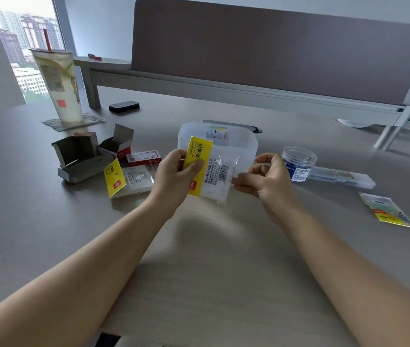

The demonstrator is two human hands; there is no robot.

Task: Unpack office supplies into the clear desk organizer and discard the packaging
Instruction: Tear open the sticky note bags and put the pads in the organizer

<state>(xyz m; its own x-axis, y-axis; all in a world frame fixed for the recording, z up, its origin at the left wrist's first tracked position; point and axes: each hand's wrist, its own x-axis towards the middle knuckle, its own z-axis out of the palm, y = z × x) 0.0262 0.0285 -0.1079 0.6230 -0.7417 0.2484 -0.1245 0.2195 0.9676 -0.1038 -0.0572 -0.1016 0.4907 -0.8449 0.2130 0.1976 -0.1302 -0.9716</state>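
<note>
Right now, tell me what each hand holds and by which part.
Both hold one clear packet: the left hand grips its yellow header end, and the right hand pinches the opposite clear edge.

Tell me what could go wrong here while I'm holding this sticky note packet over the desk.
The clear sleeve is slick, and the right hand only pinches its edge, so it may slip. Pulling back toward the drink cup or the open boxes could knock them over. The organizer behind is light and easily shoved.
</note>
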